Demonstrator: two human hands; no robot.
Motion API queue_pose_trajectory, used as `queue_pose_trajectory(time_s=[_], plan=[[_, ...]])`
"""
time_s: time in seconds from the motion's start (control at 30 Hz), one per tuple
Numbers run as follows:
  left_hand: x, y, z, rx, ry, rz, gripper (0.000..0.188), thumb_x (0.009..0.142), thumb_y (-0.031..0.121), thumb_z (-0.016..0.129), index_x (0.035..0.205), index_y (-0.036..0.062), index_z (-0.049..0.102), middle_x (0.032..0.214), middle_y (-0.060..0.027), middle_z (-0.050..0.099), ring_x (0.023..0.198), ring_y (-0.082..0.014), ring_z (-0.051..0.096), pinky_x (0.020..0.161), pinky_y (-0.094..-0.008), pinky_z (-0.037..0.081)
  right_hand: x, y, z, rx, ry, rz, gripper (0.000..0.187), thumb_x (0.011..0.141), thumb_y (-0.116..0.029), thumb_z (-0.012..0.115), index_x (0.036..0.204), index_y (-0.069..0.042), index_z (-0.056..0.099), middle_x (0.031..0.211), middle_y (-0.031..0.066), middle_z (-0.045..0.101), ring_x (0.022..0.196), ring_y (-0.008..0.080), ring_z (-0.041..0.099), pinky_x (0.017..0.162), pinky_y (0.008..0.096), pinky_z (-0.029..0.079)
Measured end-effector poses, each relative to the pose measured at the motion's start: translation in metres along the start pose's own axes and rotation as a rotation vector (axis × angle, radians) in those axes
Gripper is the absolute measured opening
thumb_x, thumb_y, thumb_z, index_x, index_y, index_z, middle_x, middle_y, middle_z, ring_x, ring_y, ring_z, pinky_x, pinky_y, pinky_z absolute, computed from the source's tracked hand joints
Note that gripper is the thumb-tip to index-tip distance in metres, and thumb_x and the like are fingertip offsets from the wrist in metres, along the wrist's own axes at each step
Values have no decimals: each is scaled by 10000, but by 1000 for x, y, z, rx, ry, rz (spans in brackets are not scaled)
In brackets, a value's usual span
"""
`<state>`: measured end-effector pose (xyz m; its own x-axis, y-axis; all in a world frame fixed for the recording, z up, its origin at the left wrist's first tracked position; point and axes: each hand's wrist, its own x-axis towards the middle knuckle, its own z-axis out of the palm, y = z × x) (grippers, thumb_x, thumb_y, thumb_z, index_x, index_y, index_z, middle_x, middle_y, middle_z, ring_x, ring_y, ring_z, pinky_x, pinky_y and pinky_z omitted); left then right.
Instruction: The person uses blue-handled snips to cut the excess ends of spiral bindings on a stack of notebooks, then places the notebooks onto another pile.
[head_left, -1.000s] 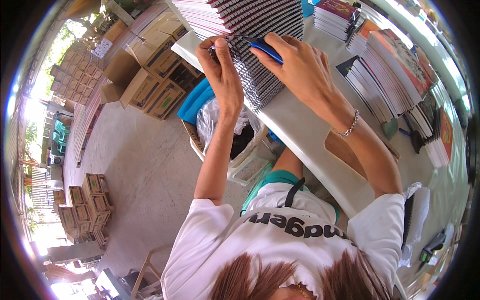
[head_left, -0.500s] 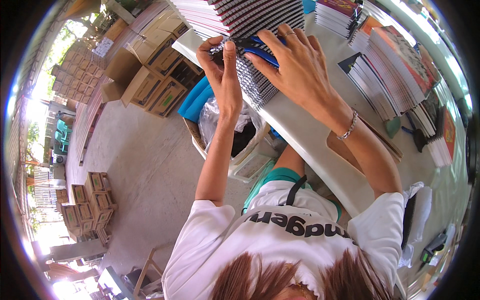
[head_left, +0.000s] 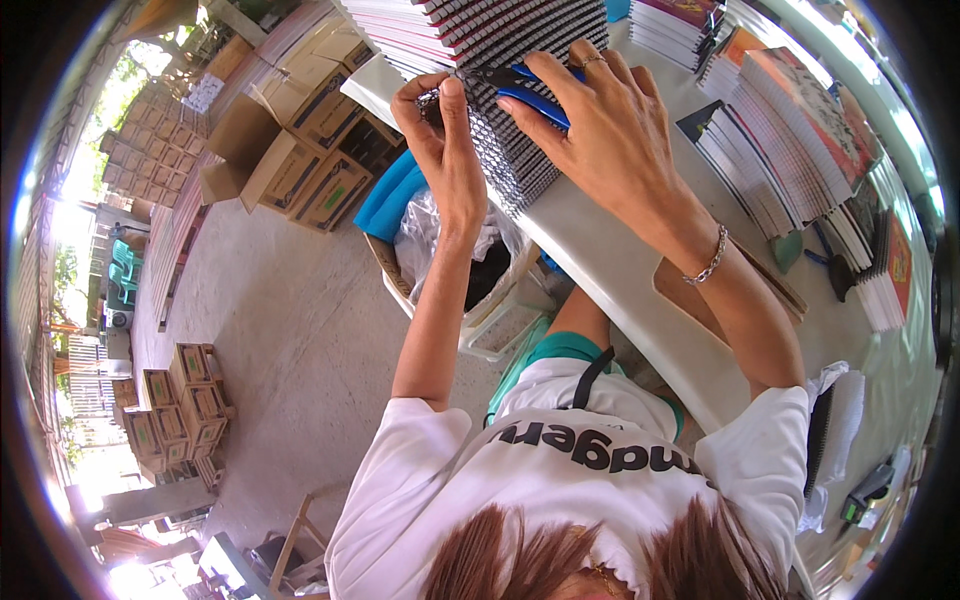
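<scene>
Table point(head_left: 635, 255), white and smooth, runs from the top of the view down the person's right side, and close beside it is the person's white shirt point(head_left: 540, 480). Brown cartons point(head_left: 330, 190) stand on the left beyond the table's edge, some with flaps up. At the table's far left end rises a tall stack of wire-bound books point(head_left: 520, 40), its rows of silvery wire spines turned toward the person. Both hands meet at the stack's near left corner. The right hand point(head_left: 620, 150) comes in over the spines with its fingers and thumb closed round the handles; the left hand point(head_left: 455, 160) is at the corner itself, forefinger bent toward the thumb beside silvery wire, though whether they pinch it I cannot tell. Between them lie blue-handled pliers point(head_left: 540, 95), long axis crosswise, dark nose pointing left and slightly away from the person, just beside the left thumb tip; the left hand is nearer that nose, and whether its jaws are parted is too small to tell. As for writing, bold dark lettering crosses the shirt, and the cartons carry dark print with a green label point(head_left: 333, 199) on one.
</scene>
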<state>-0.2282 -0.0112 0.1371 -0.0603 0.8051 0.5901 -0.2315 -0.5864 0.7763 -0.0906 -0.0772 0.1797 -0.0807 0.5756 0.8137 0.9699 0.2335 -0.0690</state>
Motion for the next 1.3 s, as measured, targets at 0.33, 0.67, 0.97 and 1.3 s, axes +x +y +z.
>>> queue_pose_trajectory(time_s=[0.33,0.67,0.97,1.3], plan=[[2,0,3,36,20,77,257,989,333,563,1052,94,493,870,53,470,717,-22,377,629,-200,327,4,-4,3,51,-46,4,364,886,-413,643,1032,-81,663,977,209,670,858,314,659,778,469,507],[2,2,2,-107,103,-55,276,990,345,553,1104,115,453,953,23,458,828,-64,417,729,-250,391,-8,4,-6,107,-99,86,367,900,-418,630,1054,-86,662,917,157,669,844,299,669,768,463,521],[-6,-4,-3,101,-18,17,439,952,419,594,1187,62,496,1078,-28,403,938,-107,402,863,-277,352,-12,7,12,56,-64,27,447,868,-449,648,1137,-91,646,1054,205,636,975,325,601,847,476,479],[-7,-7,-4,119,-18,33,293,1005,330,529,1118,61,509,1029,-18,388,844,-90,364,762,-247,342,-2,-2,0,225,-402,215,314,894,-390,641,988,-90,645,880,134,686,782,287,681,742,452,533]])
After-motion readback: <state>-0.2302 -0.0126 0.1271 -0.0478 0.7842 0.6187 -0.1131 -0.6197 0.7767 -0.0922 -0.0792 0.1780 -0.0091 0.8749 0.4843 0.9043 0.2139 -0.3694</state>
